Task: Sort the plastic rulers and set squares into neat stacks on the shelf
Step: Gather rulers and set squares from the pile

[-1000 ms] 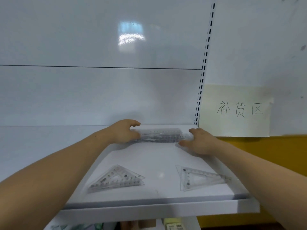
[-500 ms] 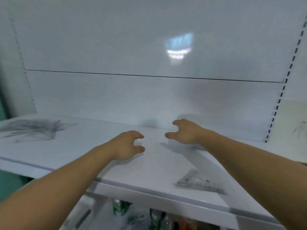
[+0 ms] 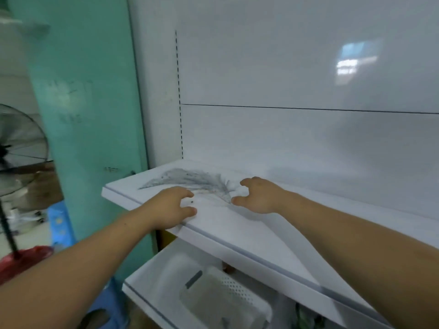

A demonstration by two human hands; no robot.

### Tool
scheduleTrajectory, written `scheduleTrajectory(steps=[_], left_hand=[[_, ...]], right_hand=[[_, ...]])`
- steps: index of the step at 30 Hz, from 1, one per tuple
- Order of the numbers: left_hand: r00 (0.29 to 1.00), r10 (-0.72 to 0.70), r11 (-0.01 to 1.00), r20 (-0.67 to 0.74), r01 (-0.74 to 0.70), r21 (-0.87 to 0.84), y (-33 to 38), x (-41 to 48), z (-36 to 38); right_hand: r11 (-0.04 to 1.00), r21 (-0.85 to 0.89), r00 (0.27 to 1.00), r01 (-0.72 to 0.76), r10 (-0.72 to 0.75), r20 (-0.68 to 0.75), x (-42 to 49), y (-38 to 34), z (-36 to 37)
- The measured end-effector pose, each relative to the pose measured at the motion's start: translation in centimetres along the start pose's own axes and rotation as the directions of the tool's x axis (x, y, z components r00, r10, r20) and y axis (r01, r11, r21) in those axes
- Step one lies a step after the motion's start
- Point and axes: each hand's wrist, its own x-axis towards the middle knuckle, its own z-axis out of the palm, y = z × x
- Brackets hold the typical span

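On the shelf point(image 3: 249, 236), blurred rulers point(image 3: 190, 181) fan beyond both empty, wide grips: left hand point(image 3: 169, 207), right hand point(image 3: 260, 194).

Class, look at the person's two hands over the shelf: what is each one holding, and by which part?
Nothing. The left hand and right hand are both open and empty, reaching toward the blurred pile of rulers.

Ruler pile point(image 3: 190, 182) motion-blurred, pieces indistinct; shelf point(image 3: 237, 224) right end, both forearms cut by frame edge.
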Motion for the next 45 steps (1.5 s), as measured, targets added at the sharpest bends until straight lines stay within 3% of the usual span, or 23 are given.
scheduleTrajectory(steps=[10,14,18,21,27,34,40,45], left_hand=[[0.988,-0.14,0.99,-0.066,0.139,-0.007,-11.1,8.6,-2.1],[0.994,-0.089,0.996,-0.066,0.09,0.026,-12.8,13.7,-2.2],[0.998,-0.036,0.999,0.053,0.037,-0.018,-13.4,17.8,-2.0],[0.992,0.051,0.997,0.117,-0.056,0.046,-13.8,20.0,-2.0],[0.972,0.209,0.977,0.11,-0.212,0.019,-15.0,22.2,-2.4],[0.941,0.329,0.944,0.074,-0.331,0.009,-16.6,22.0,-2.5],[0.93,0.364,0.931,0.056,-0.364,-0.001,-17.9,20.5,-3.4],[0.93,0.361,0.932,0.07,-0.357,-0.062,-17.4,20.0,-3.9]], right_hand=[[0.998,-0.061,0.997,0.003,0.001,0.075,14.6,-4.4,3.3],[0.995,-0.095,0.993,0.038,-0.027,0.112,19.2,-4.9,3.6],[0.99,0.017,0.986,0.141,-0.142,0.092,21.2,-5.8,3.4],[0.987,0.084,0.983,0.139,-0.148,0.107,21.8,-6.3,3.1],[0.994,0.054,0.99,-0.092,0.086,0.111,21.2,-7.2,2.9],[0.943,0.027,0.943,-0.332,0.332,0.018,18.8,-9.4,3.5],[0.898,0.236,0.916,-0.371,0.396,-0.069,17.6,-10.3,4.1],[0.889,0.152,0.897,-0.433,0.441,-0.025,17.3,-10.5,4.6]])
